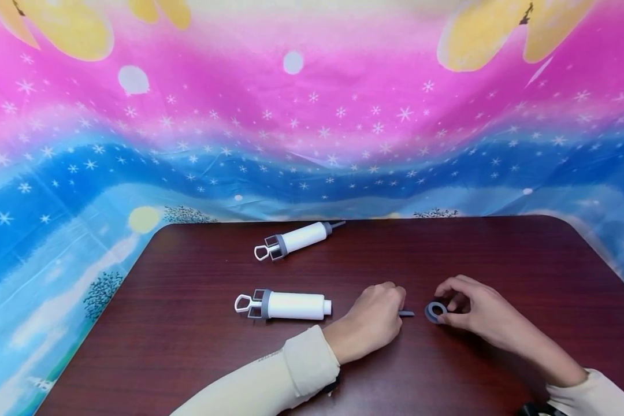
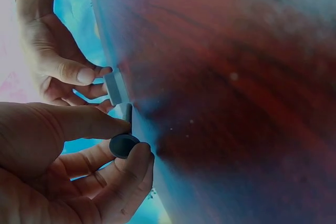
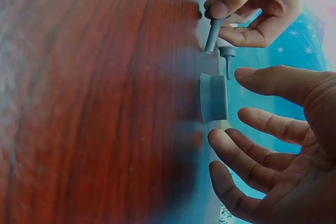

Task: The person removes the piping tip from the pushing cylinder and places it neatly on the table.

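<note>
1 nozzle (image 2: 123,147): probably light, stiff; left hand (image 1: 377,320) pinches its wide end.
1 ring (image 3: 214,98): probably rigid, slick; grip outer rim; right hand (image 1: 477,306) loose beside it.

In the head view I see only the tip of the grey nozzle (image 1: 407,314); the left fingers (image 2: 125,182) cover the rest. The right wrist view gives me the grey ring (image 3: 214,98) side-on near the right fingers (image 3: 241,156), its hole hidden. Behind the left fingers there, a syringe (image 3: 227,51) is mostly concealed. Lettering (image 1: 270,355) behind those fingers, on the left sleeve (image 1: 249,378), is too small to read.
</note>
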Available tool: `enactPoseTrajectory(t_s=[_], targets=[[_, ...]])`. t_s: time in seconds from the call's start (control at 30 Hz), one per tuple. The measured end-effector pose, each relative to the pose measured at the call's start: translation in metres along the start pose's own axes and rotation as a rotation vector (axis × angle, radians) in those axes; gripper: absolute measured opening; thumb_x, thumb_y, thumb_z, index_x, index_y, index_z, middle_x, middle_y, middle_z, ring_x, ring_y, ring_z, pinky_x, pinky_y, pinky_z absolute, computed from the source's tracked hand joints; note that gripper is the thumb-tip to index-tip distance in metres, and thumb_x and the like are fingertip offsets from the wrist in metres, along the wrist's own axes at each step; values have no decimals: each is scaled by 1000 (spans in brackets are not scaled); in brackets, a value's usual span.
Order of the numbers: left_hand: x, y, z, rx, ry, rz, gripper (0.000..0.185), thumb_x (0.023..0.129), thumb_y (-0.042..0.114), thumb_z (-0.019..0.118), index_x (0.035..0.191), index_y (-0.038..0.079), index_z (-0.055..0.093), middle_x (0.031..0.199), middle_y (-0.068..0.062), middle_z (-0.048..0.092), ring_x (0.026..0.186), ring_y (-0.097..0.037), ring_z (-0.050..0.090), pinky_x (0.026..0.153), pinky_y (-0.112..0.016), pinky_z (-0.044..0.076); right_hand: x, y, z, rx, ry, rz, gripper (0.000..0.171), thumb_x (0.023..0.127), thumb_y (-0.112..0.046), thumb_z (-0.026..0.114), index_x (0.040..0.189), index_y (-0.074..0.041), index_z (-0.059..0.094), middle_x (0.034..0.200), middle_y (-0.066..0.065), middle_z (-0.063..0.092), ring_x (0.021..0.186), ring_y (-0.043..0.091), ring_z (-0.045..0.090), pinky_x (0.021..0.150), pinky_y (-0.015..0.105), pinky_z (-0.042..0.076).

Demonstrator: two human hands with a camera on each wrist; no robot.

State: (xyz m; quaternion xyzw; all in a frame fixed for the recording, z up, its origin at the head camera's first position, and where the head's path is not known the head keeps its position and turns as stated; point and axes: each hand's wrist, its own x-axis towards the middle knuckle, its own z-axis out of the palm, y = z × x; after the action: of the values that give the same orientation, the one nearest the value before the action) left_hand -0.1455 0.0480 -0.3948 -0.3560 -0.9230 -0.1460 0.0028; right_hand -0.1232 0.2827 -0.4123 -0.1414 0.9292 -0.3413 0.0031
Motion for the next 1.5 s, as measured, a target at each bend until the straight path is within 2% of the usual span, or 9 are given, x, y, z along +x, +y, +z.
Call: enactPoseTrajectory(t_s=[0.5, 1.0, 1.2, 1.5], targets=[[4, 2, 4, 14, -24, -55, 20, 84, 5, 74, 75, 17, 62, 76, 6, 61, 67, -13, 61, 55, -23, 45, -1, 2, -1, -14, 6, 11, 34, 82, -11, 89, 110, -12, 70, 106, 1, 68, 79, -2, 59, 67, 23, 51], [5, 1, 2, -10, -39, -47, 22, 82, 6, 79, 75, 17, 60, 75, 5, 59, 64, -11, 58, 55, -22, 42, -1, 2, -2, -10, 7, 14, 32, 84, -12, 89, 110, -12, 70, 107, 2, 68, 79, -3, 59, 67, 23, 51], [3, -1, 0, -32, -57, -26, 20, 85, 10, 80, 79, 15, 62, 76, 5, 59, 67, -10, 56, 61, -22, 43, -1, 2, -2, -7, 29, -13, 31, 83, -12, 89, 108, -13, 70, 105, 2, 68, 78, -4, 59, 67, 23, 51], [1, -2, -2, -29, -69, -19, 13, 86, 8, 79, 86, 14, 68, 80, 4, 62, 70, -11, 58, 63, -22, 44, 1, 2, -4, -14, -2, 29, 31, 86, -15, 87, 111, -14, 70, 108, 3, 68, 80, -3, 59, 68, 23, 51]])
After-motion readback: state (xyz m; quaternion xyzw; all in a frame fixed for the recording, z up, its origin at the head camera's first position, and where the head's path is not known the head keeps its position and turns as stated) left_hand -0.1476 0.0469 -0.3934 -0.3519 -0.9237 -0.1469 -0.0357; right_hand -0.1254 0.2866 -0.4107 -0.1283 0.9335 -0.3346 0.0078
